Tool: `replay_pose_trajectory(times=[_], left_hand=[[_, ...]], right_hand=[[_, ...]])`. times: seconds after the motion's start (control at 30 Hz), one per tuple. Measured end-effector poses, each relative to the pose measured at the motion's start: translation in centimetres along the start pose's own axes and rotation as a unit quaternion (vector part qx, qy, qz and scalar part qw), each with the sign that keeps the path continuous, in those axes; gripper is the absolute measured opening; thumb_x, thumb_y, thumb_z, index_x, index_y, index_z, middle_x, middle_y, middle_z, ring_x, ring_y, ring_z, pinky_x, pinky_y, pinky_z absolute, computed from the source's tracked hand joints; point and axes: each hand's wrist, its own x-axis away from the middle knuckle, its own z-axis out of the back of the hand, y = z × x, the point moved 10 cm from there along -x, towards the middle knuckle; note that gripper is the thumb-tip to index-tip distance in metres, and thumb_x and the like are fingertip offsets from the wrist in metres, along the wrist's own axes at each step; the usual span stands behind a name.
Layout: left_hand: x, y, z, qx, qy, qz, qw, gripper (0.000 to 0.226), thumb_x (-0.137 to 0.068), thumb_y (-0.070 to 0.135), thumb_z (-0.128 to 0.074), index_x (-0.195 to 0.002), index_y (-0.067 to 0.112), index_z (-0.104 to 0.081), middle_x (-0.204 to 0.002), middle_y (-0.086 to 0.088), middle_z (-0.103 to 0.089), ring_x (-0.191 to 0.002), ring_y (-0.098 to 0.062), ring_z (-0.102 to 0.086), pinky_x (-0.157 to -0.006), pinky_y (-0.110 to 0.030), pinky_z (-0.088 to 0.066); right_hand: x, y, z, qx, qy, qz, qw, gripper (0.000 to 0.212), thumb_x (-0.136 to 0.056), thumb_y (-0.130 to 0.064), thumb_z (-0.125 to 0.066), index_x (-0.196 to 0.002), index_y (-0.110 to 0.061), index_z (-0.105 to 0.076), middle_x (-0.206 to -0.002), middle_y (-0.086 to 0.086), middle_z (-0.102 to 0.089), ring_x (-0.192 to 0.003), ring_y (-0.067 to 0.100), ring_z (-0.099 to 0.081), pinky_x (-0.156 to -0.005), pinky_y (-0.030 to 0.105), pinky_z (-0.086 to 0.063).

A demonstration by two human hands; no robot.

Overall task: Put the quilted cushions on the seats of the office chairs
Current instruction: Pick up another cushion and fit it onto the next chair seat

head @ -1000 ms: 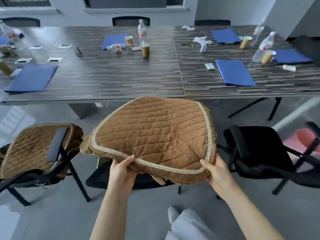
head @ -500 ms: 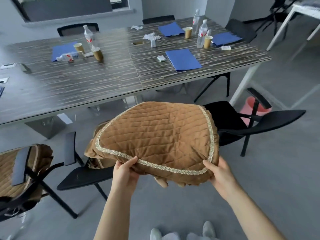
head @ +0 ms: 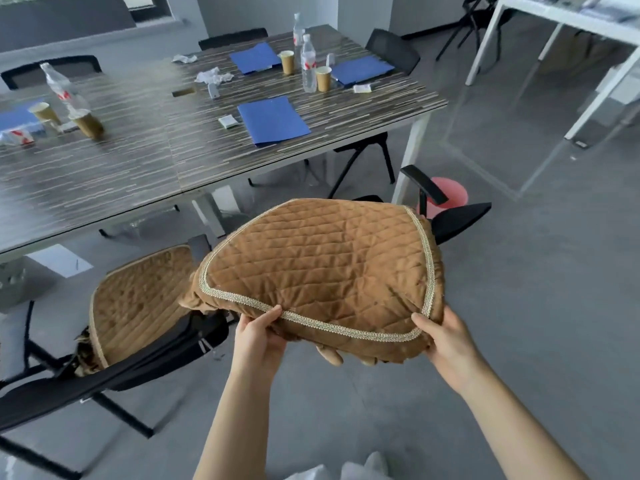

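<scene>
I hold a brown quilted cushion [head: 322,271] with pale braid trim flat in the air in front of me. My left hand [head: 258,337] grips its near edge on the left and my right hand [head: 446,341] grips the near right corner. To the left, a black office chair [head: 145,362] carries another brown quilted cushion [head: 138,303] on its seat. A bare black chair [head: 457,216] with an armrest shows just beyond the held cushion's far right edge; most of its seat is hidden behind the cushion.
A long dark striped table [head: 145,157] stands ahead with blue folders [head: 273,121], paper cups, water bottles [head: 308,64] and crumpled paper. A pink bin [head: 450,195] sits by the table leg. More black chairs ring the table. A white table [head: 568,19] stands far right. Grey floor lies open to the right.
My view has swung right along the table, so the cushioned chair slid left and the bare chair on the right came nearer. Both hands keep the same hold on the cushion.
</scene>
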Motion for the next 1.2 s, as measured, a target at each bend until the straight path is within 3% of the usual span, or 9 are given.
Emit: replay_pose_trajectory(times=[0.1, 0.27, 0.4, 0.47, 0.77, 0.87, 1.07, 1.13, 1.2], left_hand=[[-0.6, -2.1, -3.9, 0.003, -0.004, 0.0, 1.0, 0.029, -0.088, -0.012, -0.051, -0.111, 0.005, -0.056, -0.102, -0.019, -0.067, -0.095, -0.035, -0.065, -0.081, -0.052, -0.051], [-3.4, -3.1, -7.8, 0.025, 0.018, -0.008, 1.0, 0.04, -0.088, -0.01, -0.053, -0.127, -0.002, -0.053, -0.12, -0.022, -0.066, -0.114, -0.041, -0.061, -0.096, -0.064, -0.044], [-6.8, -1.5, -10.0, 0.054, 0.047, -0.022, 0.997, 0.044, -0.089, -0.009, -0.053, -0.131, 0.0, -0.052, -0.124, -0.021, -0.065, -0.115, -0.04, -0.061, -0.085, -0.055, -0.052], [-9.0, -0.7, -11.6, 0.061, 0.052, -0.028, 0.996, 0.045, -0.088, -0.009, -0.053, -0.132, 0.001, -0.052, -0.126, -0.021, -0.064, -0.114, -0.038, -0.062, -0.091, -0.053, -0.05], [-19.3, 3.6, -21.7, 0.039, 0.069, -0.049, 0.996, 0.025, -0.088, -0.011, -0.055, -0.102, 0.008, -0.061, -0.103, -0.015, -0.069, -0.092, -0.03, -0.068, -0.088, -0.045, -0.053], [-22.1, 5.7, -25.0, 0.02, 0.064, -0.076, 0.995, 0.023, -0.088, -0.011, -0.055, -0.095, 0.01, -0.06, -0.099, -0.013, -0.068, -0.091, -0.028, -0.067, -0.086, -0.042, -0.054], [-26.2, 8.7, -29.5, -0.043, 0.052, -0.113, 0.991, 0.024, -0.088, -0.008, -0.058, -0.103, 0.009, -0.066, -0.094, -0.008, -0.074, -0.087, -0.025, -0.071, -0.073, -0.037, -0.058], [-26.7, 9.2, -30.7, -0.085, 0.059, -0.118, 0.988, 0.026, -0.088, -0.007, -0.058, -0.105, 0.01, -0.066, -0.095, -0.007, -0.075, -0.084, -0.024, -0.073, -0.065, -0.035, -0.059], [-27.2, 9.8, -31.7, -0.14, 0.077, -0.128, 0.979, 0.029, -0.087, -0.007, -0.06, -0.105, 0.014, -0.068, -0.098, -0.007, -0.076, -0.089, -0.026, -0.073, -0.069, -0.035, -0.058]], right_hand=[[-2.0, -2.4, 3.4, -0.002, 0.0, 0.003, 1.0, 0.039, -0.092, 0.006, -0.053, -0.124, -0.016, -0.059, -0.116, 0.007, -0.071, -0.102, 0.024, -0.068, -0.074, 0.033, -0.055], [-7.4, -6.2, 4.7, 0.012, -0.025, 0.001, 1.0, 0.04, -0.092, 0.006, -0.053, -0.125, -0.017, -0.059, -0.12, 0.009, -0.069, -0.11, 0.028, -0.065, -0.089, 0.043, -0.052], [-12.5, -9.6, 2.5, 0.043, -0.062, 0.007, 0.997, 0.04, -0.092, 0.004, -0.055, -0.127, -0.014, -0.059, -0.118, 0.009, -0.07, -0.108, 0.027, -0.067, -0.081, 0.036, -0.055], [-15.2, -10.5, 1.9, 0.047, -0.066, 0.002, 0.997, 0.039, -0.091, 0.002, -0.057, -0.126, -0.016, -0.059, -0.117, 0.009, -0.07, -0.107, 0.027, -0.068, -0.078, 0.037, -0.056], [-27.8, -12.9, 2.3, 0.082, -0.027, -0.109, 0.99, 0.024, -0.091, -0.011, -0.063, -0.115, -0.009, -0.065, -0.11, 0.016, -0.072, -0.101, 0.033, -0.068, -0.074, 0.04, -0.056], [-31.6, -13.6, 3.2, 0.134, 0.012, -0.115, 0.984, 0.032, -0.089, -0.023, -0.067, -0.119, -0.013, -0.062, -0.115, 0.012, -0.067, -0.105, 0.028, -0.064, -0.078, 0.039, -0.055], [-38.8, -14.1, 4.5, 0.338, -0.039, -0.188, 0.921, 0.05, -0.095, -0.017, -0.057, -0.142, -0.012, -0.041, -0.115, 0.012, -0.062, -0.104, 0.026, -0.061, -0.079, 0.035, -0.052], [-41.7, -16.2, 4.4, 0.419, -0.052, -0.159, 0.892, 0.051, -0.094, -0.019, -0.057, -0.142, -0.011, -0.041, -0.117, 0.01, -0.06, -0.103, 0.024, -0.059, -0.079, 0.033, -0.051], [-44.6, -19.2, 3.1, 0.485, -0.077, -0.104, 0.865, 0.047, -0.092, -0.019, -0.058, -0.137, -0.009, -0.047, -0.114, 0.005, -0.058, -0.098, 0.018, -0.055, -0.083, 0.033, -0.048]])
